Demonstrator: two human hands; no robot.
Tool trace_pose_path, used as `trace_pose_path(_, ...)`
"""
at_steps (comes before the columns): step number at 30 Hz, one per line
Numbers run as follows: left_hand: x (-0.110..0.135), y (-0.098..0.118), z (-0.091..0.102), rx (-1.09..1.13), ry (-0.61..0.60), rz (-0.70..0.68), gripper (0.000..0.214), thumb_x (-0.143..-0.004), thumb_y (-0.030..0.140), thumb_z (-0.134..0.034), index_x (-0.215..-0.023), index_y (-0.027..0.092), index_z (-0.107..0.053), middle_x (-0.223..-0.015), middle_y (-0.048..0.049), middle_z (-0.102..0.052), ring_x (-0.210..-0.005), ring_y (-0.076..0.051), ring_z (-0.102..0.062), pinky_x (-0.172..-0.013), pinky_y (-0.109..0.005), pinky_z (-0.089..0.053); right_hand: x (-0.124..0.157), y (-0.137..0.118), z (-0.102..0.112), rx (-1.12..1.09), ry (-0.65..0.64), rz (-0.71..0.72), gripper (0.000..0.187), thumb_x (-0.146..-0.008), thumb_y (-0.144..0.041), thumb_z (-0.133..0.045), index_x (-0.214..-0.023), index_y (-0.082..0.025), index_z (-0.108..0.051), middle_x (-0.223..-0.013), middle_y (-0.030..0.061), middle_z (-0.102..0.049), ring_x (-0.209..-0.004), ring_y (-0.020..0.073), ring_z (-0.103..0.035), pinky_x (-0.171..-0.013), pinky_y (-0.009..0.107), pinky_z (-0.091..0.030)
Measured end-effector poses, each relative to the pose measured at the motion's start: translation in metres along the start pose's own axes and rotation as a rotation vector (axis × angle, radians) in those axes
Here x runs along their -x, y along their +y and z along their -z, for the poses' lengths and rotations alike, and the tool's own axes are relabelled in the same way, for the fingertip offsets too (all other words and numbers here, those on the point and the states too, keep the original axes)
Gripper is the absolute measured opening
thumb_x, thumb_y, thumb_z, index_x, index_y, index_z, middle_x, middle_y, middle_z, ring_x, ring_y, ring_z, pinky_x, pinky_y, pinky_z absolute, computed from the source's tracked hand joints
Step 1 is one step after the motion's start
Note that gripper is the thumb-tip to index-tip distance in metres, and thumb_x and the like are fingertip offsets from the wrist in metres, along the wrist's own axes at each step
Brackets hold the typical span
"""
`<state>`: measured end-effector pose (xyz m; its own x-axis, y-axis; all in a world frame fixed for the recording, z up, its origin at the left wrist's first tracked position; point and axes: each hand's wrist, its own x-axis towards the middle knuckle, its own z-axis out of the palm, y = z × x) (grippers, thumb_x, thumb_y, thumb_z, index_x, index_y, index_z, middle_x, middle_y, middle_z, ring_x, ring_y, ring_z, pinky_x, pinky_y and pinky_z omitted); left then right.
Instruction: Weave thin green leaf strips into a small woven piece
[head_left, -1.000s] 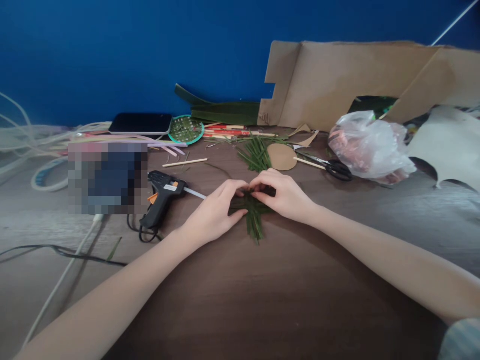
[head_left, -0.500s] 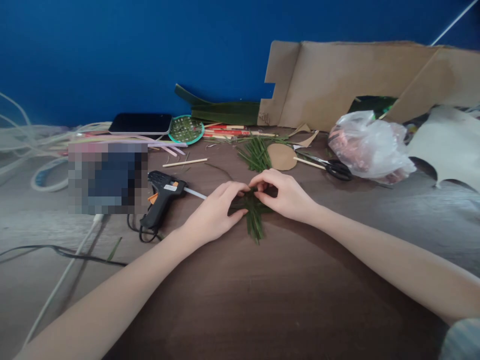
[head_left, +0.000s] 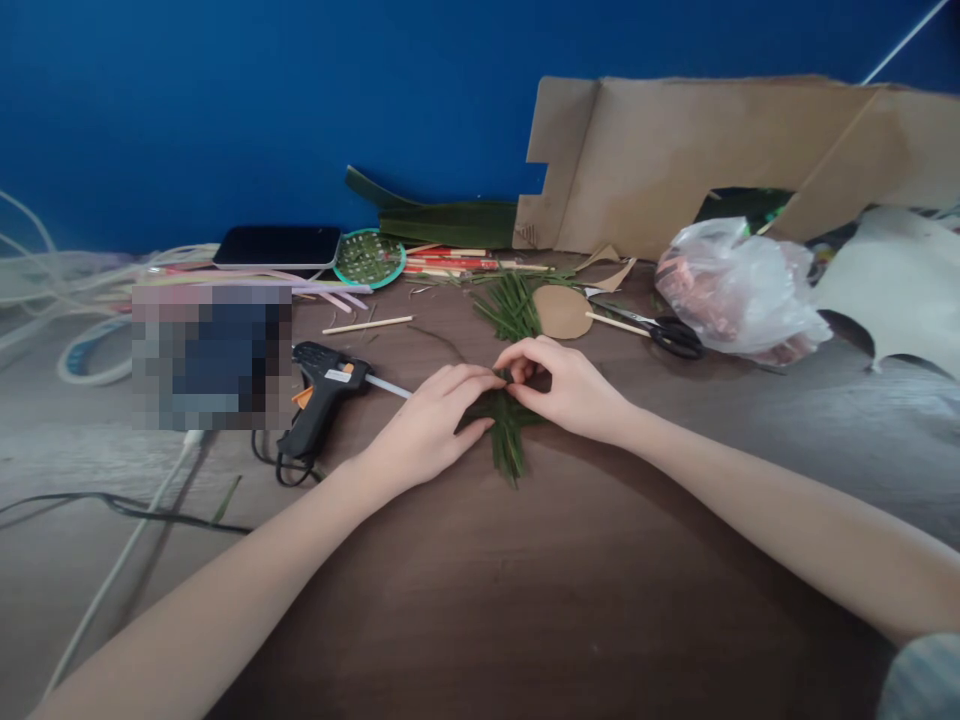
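Observation:
A small bundle of green leaf strips (head_left: 508, 445) lies on the table between my hands. My right hand (head_left: 562, 385) is closed, its thumb and index finger pinching the upper end of the strips. My left hand (head_left: 435, 420) curves in from the other side, fingertips meeting the right fingers and thumb against the strips' left side. The fingers hide where the strips come together. Just behind lies a second pile of green strips (head_left: 510, 305), beside a round cardboard disc (head_left: 562, 312).
Left of my hands lies a black glue gun (head_left: 326, 395), its glue stick pointing toward my left hand. Black-handled scissors (head_left: 675, 337) and a clear plastic bag (head_left: 742, 290) are on the right. At the back stand folded cardboard (head_left: 637, 170) and a phone (head_left: 277, 247).
Both hands stay at the bundle. My left fingertips have shifted slightly right, closer to the right fingertips. The whole view has drifted a little.

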<state>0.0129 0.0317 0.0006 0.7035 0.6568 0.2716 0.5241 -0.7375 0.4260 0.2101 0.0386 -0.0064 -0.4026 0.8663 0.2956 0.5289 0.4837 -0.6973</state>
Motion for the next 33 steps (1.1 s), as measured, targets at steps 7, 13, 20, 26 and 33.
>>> trace_pose_path(7, 0.0003, -0.0010, -0.0015, 0.010, 0.008, 0.010, 0.033, -0.082, 0.014, -0.056, -0.114, 0.015, -0.049, -0.114, -0.0094, -0.056, -0.105, -0.020, -0.052, -0.093, -0.038, -0.045, 0.0002, 0.0003, 0.0031, -0.033, -0.038, 0.008, 0.025, -0.071, -0.006, -0.054, -0.093, -0.018, -0.057, -0.072, -0.0008, -0.055, -0.074, 0.0134, -0.052, -0.070, 0.027, -0.043)
trace_pose_path(13, -0.0007, 0.0002, -0.0011, 0.050, 0.014, 0.020, 0.034, -0.081, 0.012, -0.057, -0.113, 0.016, -0.049, -0.112, -0.0084, -0.056, -0.105, -0.019, -0.052, -0.093, -0.037, -0.046, -0.0007, -0.0025, 0.0043, -0.044, -0.077, -0.022, 0.029, -0.070, -0.006, -0.056, -0.097, -0.018, -0.055, -0.072, -0.0013, -0.056, -0.074, 0.0136, -0.052, -0.071, 0.028, -0.042)
trace_pose_path(20, 0.0003, 0.0008, -0.0014, 0.107, 0.028, 0.074, 0.038, -0.079, 0.009, -0.058, -0.114, 0.018, -0.046, -0.112, -0.0072, -0.054, -0.103, -0.018, -0.054, -0.089, -0.034, -0.049, -0.0007, -0.0015, 0.0060, -0.054, -0.084, -0.026, 0.030, -0.070, -0.007, -0.057, -0.097, -0.020, -0.054, -0.072, -0.0018, -0.055, -0.075, 0.0138, -0.052, -0.071, 0.028, -0.042)
trace_pose_path(26, 0.0008, -0.0001, -0.0016, 0.104, 0.014, 0.079, 0.037, -0.079, 0.010, -0.058, -0.113, 0.018, -0.045, -0.110, -0.0063, -0.054, -0.103, -0.018, -0.054, -0.089, -0.034, -0.049, 0.0020, -0.0019, 0.0057, 0.019, -0.041, -0.005, 0.025, -0.074, -0.009, -0.054, -0.097, -0.019, -0.054, -0.070, -0.0014, -0.054, -0.073, 0.0140, -0.050, -0.070, 0.027, -0.041)
trace_pose_path(33, 0.0005, 0.0004, -0.0016, 0.099, 0.000, 0.092, 0.036, -0.080, 0.011, -0.056, -0.114, 0.019, -0.045, -0.108, -0.0066, -0.055, -0.103, -0.019, -0.054, -0.088, -0.036, -0.049, 0.0065, -0.0059, 0.0054, 0.198, -0.019, -0.023, 0.019, -0.076, -0.013, -0.054, -0.094, -0.018, -0.054, -0.064, -0.0020, -0.046, -0.069, 0.0153, -0.046, -0.068, 0.028, -0.036)
